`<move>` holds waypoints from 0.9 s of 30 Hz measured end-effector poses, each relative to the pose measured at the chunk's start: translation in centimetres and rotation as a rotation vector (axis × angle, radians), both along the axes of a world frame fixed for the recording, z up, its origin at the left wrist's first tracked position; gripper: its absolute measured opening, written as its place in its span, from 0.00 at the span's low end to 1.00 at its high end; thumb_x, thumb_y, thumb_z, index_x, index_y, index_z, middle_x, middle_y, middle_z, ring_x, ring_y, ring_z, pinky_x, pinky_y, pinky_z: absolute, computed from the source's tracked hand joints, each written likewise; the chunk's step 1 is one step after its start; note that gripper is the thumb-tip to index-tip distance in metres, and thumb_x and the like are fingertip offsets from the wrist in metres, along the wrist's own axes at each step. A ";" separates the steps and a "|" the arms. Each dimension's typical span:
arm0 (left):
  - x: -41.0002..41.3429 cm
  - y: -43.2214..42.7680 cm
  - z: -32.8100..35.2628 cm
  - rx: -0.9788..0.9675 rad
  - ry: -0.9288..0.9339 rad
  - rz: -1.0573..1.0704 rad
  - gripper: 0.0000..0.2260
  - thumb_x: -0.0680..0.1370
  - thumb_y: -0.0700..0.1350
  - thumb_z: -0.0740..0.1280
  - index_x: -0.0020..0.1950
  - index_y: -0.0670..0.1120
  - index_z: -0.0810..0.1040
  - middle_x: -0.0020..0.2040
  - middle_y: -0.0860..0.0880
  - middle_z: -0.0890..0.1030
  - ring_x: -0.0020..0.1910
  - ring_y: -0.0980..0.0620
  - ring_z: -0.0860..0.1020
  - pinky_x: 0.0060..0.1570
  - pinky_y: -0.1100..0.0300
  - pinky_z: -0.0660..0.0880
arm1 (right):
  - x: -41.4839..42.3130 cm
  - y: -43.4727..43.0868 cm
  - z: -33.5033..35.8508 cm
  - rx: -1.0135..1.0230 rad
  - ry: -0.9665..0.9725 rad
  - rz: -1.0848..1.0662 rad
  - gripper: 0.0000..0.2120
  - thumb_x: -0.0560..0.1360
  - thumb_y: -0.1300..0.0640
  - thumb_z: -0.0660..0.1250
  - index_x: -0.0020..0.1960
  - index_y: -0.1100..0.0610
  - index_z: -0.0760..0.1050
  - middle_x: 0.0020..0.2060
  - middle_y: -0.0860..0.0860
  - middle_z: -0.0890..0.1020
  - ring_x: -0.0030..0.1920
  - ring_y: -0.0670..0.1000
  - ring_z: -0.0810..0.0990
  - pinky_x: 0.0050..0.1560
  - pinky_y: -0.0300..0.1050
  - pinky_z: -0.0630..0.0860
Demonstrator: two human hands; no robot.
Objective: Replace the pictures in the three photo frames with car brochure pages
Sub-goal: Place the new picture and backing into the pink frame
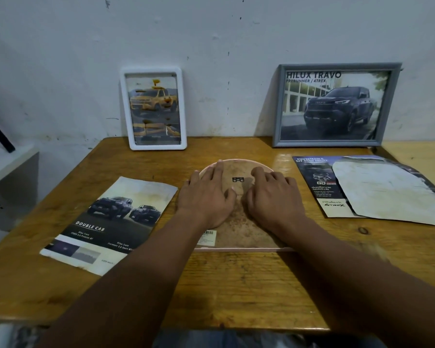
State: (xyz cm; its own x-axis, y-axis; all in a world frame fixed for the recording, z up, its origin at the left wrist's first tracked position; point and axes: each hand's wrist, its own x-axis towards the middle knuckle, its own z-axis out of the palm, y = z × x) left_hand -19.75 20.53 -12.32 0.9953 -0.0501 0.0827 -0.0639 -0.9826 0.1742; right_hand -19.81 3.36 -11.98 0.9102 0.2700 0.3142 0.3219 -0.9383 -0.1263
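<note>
Plain home corner: worn wooden table [236, 285] against scuffed white wall [236, 33].

The wooden surface [236, 285] is shining with glossy varnish; the board back of the arched frame [239, 222] is looking matt and stained; the white frame [158, 146] is looking like smooth plastic

Both forearms reach forward, converging. The left hand [206, 197] lies palm down, fingers straight; the right hand [274, 197] sits just beside it, palm down, fingers slightly bent.

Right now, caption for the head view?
Left hand and right hand rest on face-down arched frame; white frame, grey frame lean behind.
</note>
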 end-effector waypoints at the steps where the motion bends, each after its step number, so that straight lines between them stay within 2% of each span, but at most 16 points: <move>1: -0.1 -0.1 0.1 0.002 -0.020 0.010 0.34 0.81 0.63 0.50 0.83 0.51 0.45 0.82 0.48 0.59 0.78 0.40 0.61 0.72 0.40 0.65 | -0.1 0.2 0.0 -0.032 -0.041 -0.026 0.23 0.77 0.44 0.47 0.65 0.55 0.66 0.57 0.56 0.81 0.58 0.57 0.76 0.57 0.55 0.70; 4: -0.7 -0.4 0.9 0.045 -0.053 0.058 0.32 0.81 0.62 0.52 0.82 0.49 0.51 0.78 0.45 0.67 0.72 0.41 0.69 0.67 0.43 0.70 | 0.1 0.6 0.3 -0.100 -0.085 -0.074 0.22 0.78 0.43 0.49 0.64 0.55 0.67 0.54 0.56 0.82 0.54 0.58 0.77 0.53 0.55 0.71; 7: -1.6 -0.9 2.2 0.136 -0.082 0.050 0.29 0.82 0.60 0.52 0.81 0.48 0.55 0.74 0.44 0.72 0.69 0.40 0.72 0.62 0.44 0.72 | 0.1 0.5 0.3 -0.091 -0.105 -0.112 0.23 0.78 0.42 0.51 0.64 0.55 0.68 0.55 0.56 0.81 0.53 0.58 0.77 0.52 0.55 0.71; 9: -2.5 -0.9 2.5 0.130 -0.077 0.021 0.28 0.82 0.60 0.53 0.79 0.49 0.57 0.73 0.44 0.72 0.68 0.40 0.72 0.62 0.44 0.72 | 0.0 0.3 0.4 -0.037 -0.131 -0.147 0.22 0.77 0.41 0.52 0.62 0.54 0.68 0.55 0.56 0.79 0.53 0.57 0.74 0.51 0.55 0.71; 12: -4.2 -0.6 1.7 0.081 -0.021 -0.046 0.28 0.82 0.63 0.52 0.79 0.51 0.60 0.77 0.46 0.67 0.74 0.39 0.63 0.69 0.41 0.67 | 0.2 -1.0 0.7 0.143 -0.036 -0.298 0.23 0.76 0.38 0.55 0.61 0.54 0.67 0.58 0.57 0.74 0.57 0.57 0.71 0.55 0.56 0.69; 14: -4.8 -0.3 0.8 -0.004 -0.017 -0.045 0.29 0.82 0.63 0.51 0.80 0.50 0.60 0.79 0.47 0.63 0.79 0.38 0.55 0.75 0.41 0.60 | 0.4 -2.1 0.9 0.222 0.076 -0.389 0.25 0.76 0.36 0.56 0.62 0.55 0.67 0.61 0.59 0.75 0.61 0.60 0.72 0.60 0.58 0.69; 17: -4.6 -0.6 0.1 -0.139 -0.010 -0.012 0.30 0.82 0.63 0.53 0.81 0.50 0.56 0.81 0.47 0.59 0.81 0.39 0.48 0.77 0.42 0.54 | 0.2 -3.0 1.4 0.315 0.156 -0.355 0.21 0.77 0.39 0.58 0.61 0.53 0.68 0.56 0.56 0.79 0.59 0.60 0.75 0.58 0.58 0.69; 19: -4.3 -0.8 0.0 -0.171 -0.012 -0.007 0.31 0.82 0.63 0.54 0.82 0.52 0.54 0.82 0.49 0.57 0.81 0.39 0.47 0.77 0.41 0.55 | -0.1 -3.5 1.9 0.461 0.203 -0.310 0.18 0.77 0.40 0.61 0.59 0.51 0.68 0.52 0.52 0.78 0.56 0.57 0.76 0.57 0.56 0.70; 21: -4.0 -1.2 0.0 -0.215 0.001 0.004 0.33 0.81 0.65 0.55 0.82 0.53 0.52 0.82 0.50 0.56 0.81 0.40 0.46 0.75 0.39 0.56 | -0.4 -4.2 2.5 0.728 0.283 -0.326 0.17 0.77 0.42 0.64 0.59 0.51 0.70 0.52 0.50 0.77 0.55 0.54 0.76 0.57 0.56 0.73; 22: -3.9 -1.5 0.1 -0.242 0.014 0.011 0.34 0.81 0.66 0.55 0.82 0.54 0.52 0.82 0.51 0.56 0.81 0.40 0.46 0.75 0.39 0.56 | -0.5 -4.5 2.8 0.860 0.305 -0.340 0.16 0.77 0.44 0.65 0.60 0.53 0.72 0.53 0.50 0.77 0.54 0.53 0.76 0.54 0.54 0.75; 25: -3.5 -2.7 0.5 -0.340 0.034 0.022 0.36 0.79 0.70 0.55 0.82 0.55 0.51 0.82 0.52 0.56 0.81 0.40 0.46 0.75 0.38 0.57 | -1.0 -5.8 4.8 1.060 0.213 -0.345 0.09 0.77 0.50 0.66 0.55 0.53 0.77 0.53 0.51 0.80 0.52 0.51 0.77 0.41 0.45 0.73; 27: -2.8 -3.7 0.9 -0.387 0.027 0.007 0.37 0.78 0.72 0.53 0.82 0.56 0.50 0.82 0.50 0.58 0.81 0.40 0.52 0.74 0.37 0.61 | -1.3 -6.9 7.1 1.144 0.132 -0.289 0.05 0.78 0.53 0.66 0.51 0.52 0.78 0.49 0.51 0.83 0.49 0.51 0.80 0.44 0.48 0.78</move>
State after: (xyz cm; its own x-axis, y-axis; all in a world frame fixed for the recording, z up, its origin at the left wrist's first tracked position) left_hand -22.54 16.82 -11.45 0.9976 -0.0136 0.0678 -0.0477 -0.8445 0.5335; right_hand -21.15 -3.50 -4.85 0.9347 -0.3275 0.1381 0.0380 -0.2940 -0.9551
